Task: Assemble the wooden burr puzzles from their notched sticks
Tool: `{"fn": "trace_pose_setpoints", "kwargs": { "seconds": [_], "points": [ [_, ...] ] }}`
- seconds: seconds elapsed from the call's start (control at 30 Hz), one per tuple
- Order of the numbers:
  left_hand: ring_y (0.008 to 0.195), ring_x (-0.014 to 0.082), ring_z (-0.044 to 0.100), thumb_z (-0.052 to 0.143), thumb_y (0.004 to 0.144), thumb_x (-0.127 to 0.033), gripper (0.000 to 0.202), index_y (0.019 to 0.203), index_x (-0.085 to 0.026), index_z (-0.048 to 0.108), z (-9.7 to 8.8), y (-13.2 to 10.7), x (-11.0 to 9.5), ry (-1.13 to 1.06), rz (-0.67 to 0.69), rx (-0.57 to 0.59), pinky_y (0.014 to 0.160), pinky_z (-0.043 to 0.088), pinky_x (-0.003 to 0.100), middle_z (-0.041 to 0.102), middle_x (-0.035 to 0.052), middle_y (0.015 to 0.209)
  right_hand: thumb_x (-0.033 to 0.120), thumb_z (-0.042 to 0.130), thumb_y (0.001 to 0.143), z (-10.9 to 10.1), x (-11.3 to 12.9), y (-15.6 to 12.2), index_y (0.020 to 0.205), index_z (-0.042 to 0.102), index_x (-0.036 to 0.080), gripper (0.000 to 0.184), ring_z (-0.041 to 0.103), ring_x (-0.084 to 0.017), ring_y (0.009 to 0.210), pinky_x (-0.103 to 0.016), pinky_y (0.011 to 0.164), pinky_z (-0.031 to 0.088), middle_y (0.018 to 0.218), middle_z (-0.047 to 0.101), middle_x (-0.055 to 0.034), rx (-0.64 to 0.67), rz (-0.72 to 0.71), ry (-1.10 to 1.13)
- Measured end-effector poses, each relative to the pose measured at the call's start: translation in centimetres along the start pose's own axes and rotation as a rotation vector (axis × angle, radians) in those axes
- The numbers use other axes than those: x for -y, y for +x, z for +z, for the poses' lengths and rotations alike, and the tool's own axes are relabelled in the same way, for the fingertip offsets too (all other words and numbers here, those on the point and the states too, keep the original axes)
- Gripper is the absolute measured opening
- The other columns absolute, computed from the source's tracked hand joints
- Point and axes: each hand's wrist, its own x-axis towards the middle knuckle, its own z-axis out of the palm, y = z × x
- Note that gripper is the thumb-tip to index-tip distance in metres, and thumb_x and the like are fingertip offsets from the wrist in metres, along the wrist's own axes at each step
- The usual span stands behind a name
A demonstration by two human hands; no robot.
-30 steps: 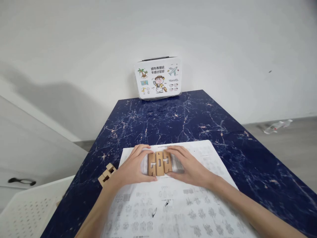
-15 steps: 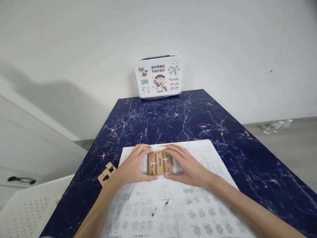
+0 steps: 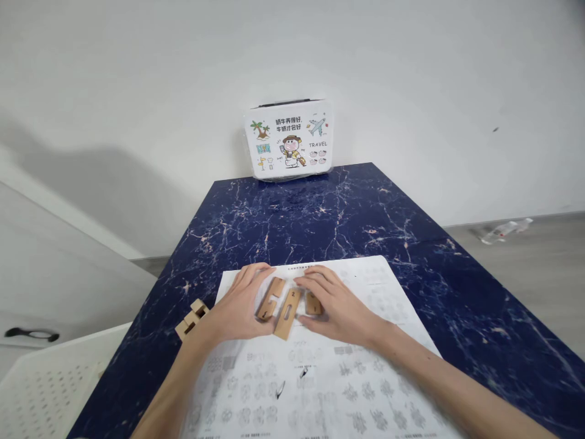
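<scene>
Wooden blocks (image 3: pixel 284 329) lie on the paper (image 3: pixel 365 274) between curved hands, the left hand (image 3: pixel 237 311) around one, the right hand (image 3: pixel 340 308) partly covering another, perhaps to steady them; whether either grips, I can't tell. Farther left, a block cluster (image 3: pixel 183 328) rests on the table (image 3: pixel 297 219).

The left grip (image 3: pixel 238 308) and right grip (image 3: pixel 339 310) were bare and slim-fingered; the slender forearms (image 3: pixel 450 383) were bare too.

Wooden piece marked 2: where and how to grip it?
Probably pinch the wooden piece marked 2 across its long edges beside the central slot, coming from above: it appears to lie flat on the printed sheet, which shows along both long sides.
</scene>
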Motion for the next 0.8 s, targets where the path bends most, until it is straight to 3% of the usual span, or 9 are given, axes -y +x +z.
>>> {"fn": "trace_pose_setpoints", "kwargs": {
  "seconds": [0.17,0.33,0.5,0.6,0.8],
  "points": [
    [0.116,0.0328,0.053,0.072,0.075,-0.029,0.04,0.111,-0.024,0.055,-0.2,0.2,0.1,0.105,-0.031,-0.064,0.102,0.049,0.052,0.056,0.0087,0.12,0.046,0.074,0.093,-0.1,0.5,0.0,0.152,0.042,0.024,0.071,0.043,-0.039,0.143,-0.064,0.117,0.041,0.147,0.058,-0.0136,0.014,-0.062,0.014],
    [0.104,0.029,0.053,0.064,0.088,-0.031,0.012,0.094,-0.024,0.056,-0.6,0.5,0.0,0.153,-0.008,-0.065,0.094,0.049,0.048,0.057,0.006,0.106,0.039,0.067,0.1,-0.5,1.4,0.0,0.144,0.052,0.025,0.048,0.045,-0.036,0.138,-0.061,0.116,0.042,0.134,0.066,-0.0096,0.081,-0.119,0.009],
    [0.1,0.0274,0.054,0.06,0.095,-0.032,0.009,0.094,-0.024,0.055,-0.5,0.6,0.0,0.141,-0.001,-0.053,0.09,0.049,0.045,0.059,0.0058,0.103,0.037,0.063,0.104,-0.5,1.7,-0.1,0.129,0.063,0.021,0.03,0.052,-0.033,0.117,-0.054,0.103,0.051,0.115,0.066,-0.0108,0.1,-0.107,-0.028],
    [0.096,0.0269,0.057,0.059,0.096,-0.035,0.012,0.097,-0.024,0.055,-0.2,0.7,0.2,0.11,-0.029,-0.062,0.086,0.049,0.043,0.062,0.0048,0.101,0.038,0.063,0.104,-0.4,1.6,-0.1,0.116,0.067,0.02,0.022,0.052,-0.03,0.109,-0.05,0.1,0.051,0.11,0.065,-0.0094,0.116,-0.112,-0.022],
    [0.098,0.0269,0.064,0.045,0.105,-0.038,0.019,0.099,-0.024,0.056,0.0,0.7,0.0,0.001,-0.131,-0.004,0.083,0.049,0.038,0.067,0.0053,0.103,0.034,0.065,0.103,-0.4,1.6,-0.2,0.108,0.066,0.018,0.017,0.051,-0.027,0.104,-0.044,0.095,0.048,0.104,0.064,-0.0078,0.099,-0.126,0.018]
  ]
}}
